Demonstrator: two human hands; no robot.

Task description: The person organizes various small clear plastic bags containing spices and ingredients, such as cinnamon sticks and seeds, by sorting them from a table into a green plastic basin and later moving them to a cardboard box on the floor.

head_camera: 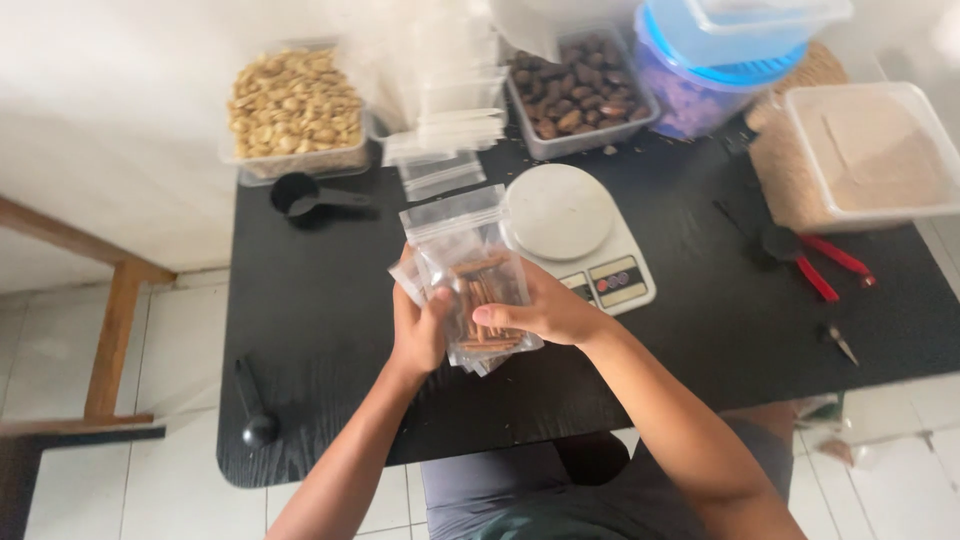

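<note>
Both hands meet at the centre of the frame; the left hand [418, 335] is wrapped around the lower left edge of a clear zip pouch [468, 275], and the right hand [545, 312] clamps the same pouch from the right, thumb pressed across its front; brown cinnamon sticks [482, 300] stand inside it, and more clear pouches are stacked behind it in the same grip; the bundle is held up, slightly tilted, above the black bench [320, 330].

Just right of the pouch, a white kitchen scale [575, 230] sits on the bench; further right lie red-handled pliers [825, 268]; at the upper right edge, a clear tub of pale powder [870, 155], and beside it blue-lidded containers [720, 60].

At top centre, a tray of dark brown nuts [580, 90], with a stack of empty clear bags [445, 120] to its left; at the upper left, a tub of pale peanuts [295, 110], a black scoop [305, 195] just below it; another black scoop [255, 405] lies at the bench's lower left.
</note>
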